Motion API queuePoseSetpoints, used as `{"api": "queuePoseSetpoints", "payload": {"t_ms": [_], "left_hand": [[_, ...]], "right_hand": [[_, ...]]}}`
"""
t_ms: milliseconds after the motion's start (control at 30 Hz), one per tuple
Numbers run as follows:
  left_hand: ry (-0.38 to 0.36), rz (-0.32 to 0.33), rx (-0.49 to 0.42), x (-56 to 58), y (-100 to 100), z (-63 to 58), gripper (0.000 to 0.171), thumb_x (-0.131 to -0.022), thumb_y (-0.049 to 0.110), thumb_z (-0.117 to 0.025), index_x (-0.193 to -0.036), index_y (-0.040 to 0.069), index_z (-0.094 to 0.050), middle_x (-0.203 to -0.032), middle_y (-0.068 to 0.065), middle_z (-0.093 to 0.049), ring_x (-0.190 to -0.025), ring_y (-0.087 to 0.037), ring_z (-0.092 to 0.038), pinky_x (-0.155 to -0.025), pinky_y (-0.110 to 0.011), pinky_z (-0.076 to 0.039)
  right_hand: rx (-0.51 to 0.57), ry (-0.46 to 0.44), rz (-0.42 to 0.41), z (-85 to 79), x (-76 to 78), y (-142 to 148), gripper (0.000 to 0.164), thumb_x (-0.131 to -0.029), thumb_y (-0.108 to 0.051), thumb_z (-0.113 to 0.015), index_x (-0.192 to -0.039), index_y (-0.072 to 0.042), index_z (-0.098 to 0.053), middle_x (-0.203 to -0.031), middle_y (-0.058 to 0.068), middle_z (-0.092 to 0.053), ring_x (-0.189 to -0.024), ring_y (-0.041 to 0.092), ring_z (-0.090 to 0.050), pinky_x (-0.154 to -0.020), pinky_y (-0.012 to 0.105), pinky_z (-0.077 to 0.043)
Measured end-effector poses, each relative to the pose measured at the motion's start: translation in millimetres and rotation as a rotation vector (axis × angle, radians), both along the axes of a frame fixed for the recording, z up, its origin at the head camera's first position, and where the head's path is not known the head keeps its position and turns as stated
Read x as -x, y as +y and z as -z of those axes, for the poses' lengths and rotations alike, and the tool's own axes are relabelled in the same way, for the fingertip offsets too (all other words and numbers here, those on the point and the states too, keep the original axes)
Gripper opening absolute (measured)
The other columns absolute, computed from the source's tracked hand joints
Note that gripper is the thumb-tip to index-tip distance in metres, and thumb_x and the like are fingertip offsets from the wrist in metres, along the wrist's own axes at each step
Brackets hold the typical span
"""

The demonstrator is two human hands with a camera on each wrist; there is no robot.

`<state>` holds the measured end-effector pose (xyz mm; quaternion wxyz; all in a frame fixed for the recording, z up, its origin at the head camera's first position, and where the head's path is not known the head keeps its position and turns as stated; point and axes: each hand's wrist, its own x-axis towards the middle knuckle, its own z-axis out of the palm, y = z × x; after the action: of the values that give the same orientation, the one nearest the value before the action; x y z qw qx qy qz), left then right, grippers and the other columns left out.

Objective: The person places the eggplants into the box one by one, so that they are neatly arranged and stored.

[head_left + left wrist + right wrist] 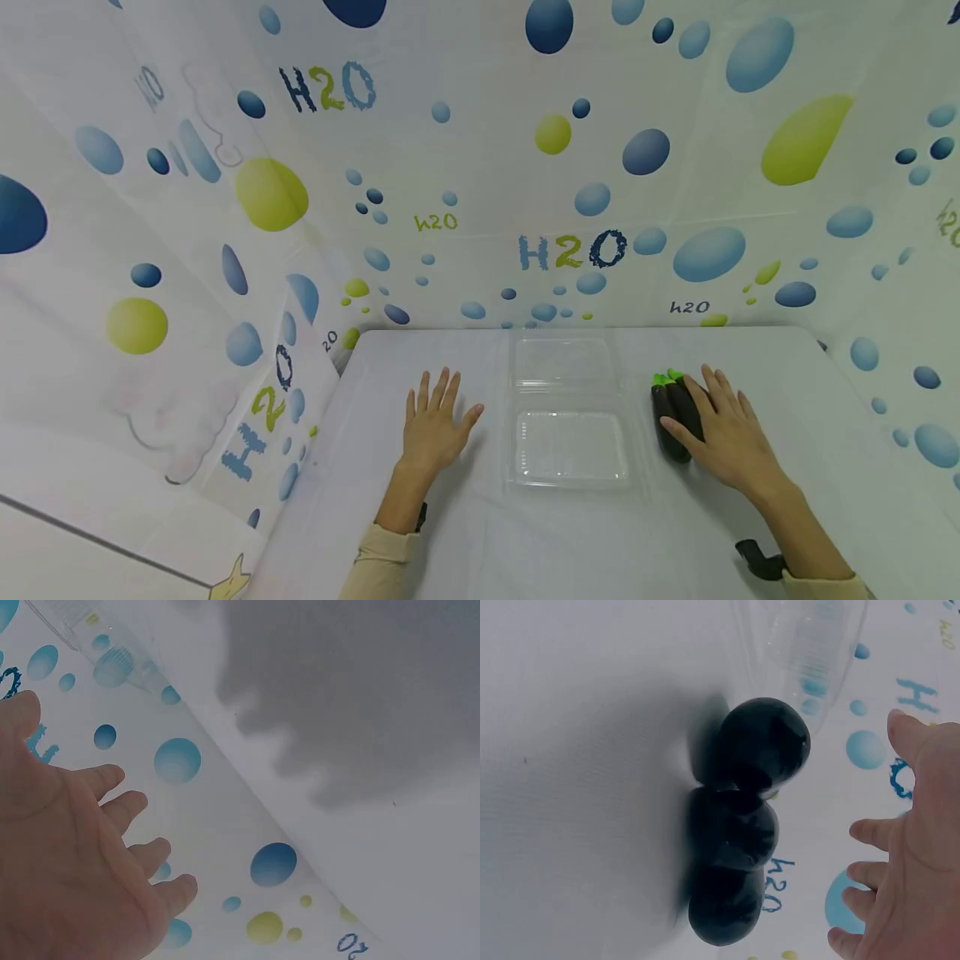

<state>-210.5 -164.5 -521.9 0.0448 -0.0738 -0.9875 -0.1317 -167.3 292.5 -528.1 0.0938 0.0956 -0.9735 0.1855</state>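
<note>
Three dark, glossy eggplants [668,425] with bright green caps lie side by side on the table's right half; their rounded ends [763,742] line up in the right wrist view. My right hand [731,433] hovers over them with fingers spread, hiding part of the group in the head view. From the right wrist, a gap shows between this hand [922,855] and the eggplants. My left hand [435,429] is held over the table's left side, palm down, fingers straight and apart, with nothing in it. Between the hands lies a clear plastic clamshell box [570,483], unfolded flat.
The box's lid half [562,337] lies toward the back edge of the white-covered table [480,542]. Behind and beside the table hangs a white curtain [480,150] printed with blue and green drops and H2O lettering.
</note>
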Motion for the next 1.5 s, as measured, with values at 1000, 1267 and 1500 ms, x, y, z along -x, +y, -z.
{"api": "queuePoseSetpoints", "payload": {"t_ms": [1000,1267,1500], "left_hand": [[-0.043,0.112,-0.188,-6.2,19,11.8,0.078,-0.106,0.057,-0.047,-0.161,0.003,-0.034,-0.167,-0.02,-0.029,-0.155,-0.05,-0.016,-0.121,-0.063,-0.019],[-0.064,0.136,-0.209,-11.8,25,12.6,0.075,-0.107,0.053,-0.049,-0.159,0.001,-0.035,-0.166,-0.021,-0.031,-0.154,-0.05,-0.016,-0.122,-0.062,-0.018],[-0.051,0.16,-0.232,-13.9,27,15.4,0.076,-0.107,0.053,-0.049,-0.157,-0.002,-0.038,-0.164,-0.024,-0.034,-0.153,-0.052,-0.02,-0.12,-0.064,-0.02]], "right_hand": [[0.001,0.059,-0.008,5.4,1.2,-23,0.076,-0.095,-0.044,-0.076,-0.147,0.005,-0.05,-0.152,0.03,-0.044,-0.141,0.051,-0.037,-0.111,0.068,-0.031],[-0.013,0.124,0.003,6.4,2.5,-27,0.065,-0.089,-0.033,-0.083,-0.136,0.005,-0.059,-0.14,0.029,-0.054,-0.133,0.05,-0.045,-0.106,0.07,-0.036],[-0.008,0.111,0.023,6.7,1.5,-31,0.062,-0.09,-0.031,-0.081,-0.135,0.006,-0.059,-0.139,0.031,-0.054,-0.131,0.052,-0.045,-0.105,0.07,-0.037]]}}
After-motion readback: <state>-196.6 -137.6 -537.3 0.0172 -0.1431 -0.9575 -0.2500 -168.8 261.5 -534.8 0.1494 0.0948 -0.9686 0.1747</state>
